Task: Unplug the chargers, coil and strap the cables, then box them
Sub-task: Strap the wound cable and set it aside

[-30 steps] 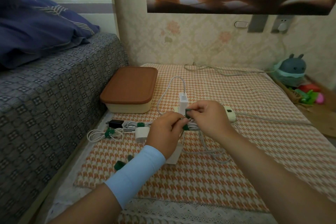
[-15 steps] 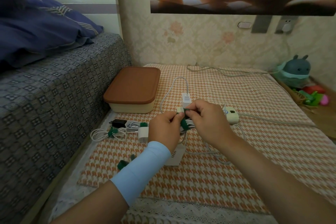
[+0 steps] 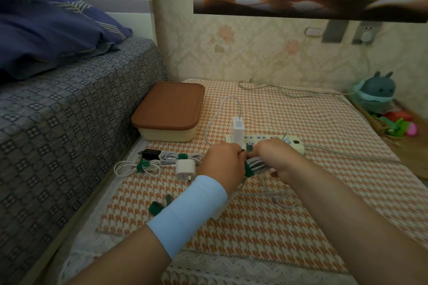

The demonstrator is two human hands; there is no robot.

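Where the two grips meet, item in hand: grey coiled cable, gathered into a flat bundle and held just above the mat, in front of the power strip.
Binding: green strap, wrapped round the bundle's left end; whether it is fastened cannot be told.
Left grip: closed on the bundle at the strap, fingers curled round the loops, judged to keep them from springing apart.
Right grip: closed on the bundle's right side, lower fingers showing beneath it, upper fingertips close to the strap's free end, likely to draw it tight.
Loose tail: a length of the same cable trails on the mat below the hands, not yet coiled in.
Step judged: strapping in hand; boxing not begun.
Finished items: black charger and white cube charger, each with a white coil bound in green, lying side by side to the left, near the box, probably staged for packing.
Spare straps: green, on the mat beside the left forearm, within reach.
Outstanding item: white charger, upright in the power strip's left end, its cable looping away behind.
Box: cream, brown lid on, against the bed, well apart from the hands.
Caution: the lid must come off before anything goes in.
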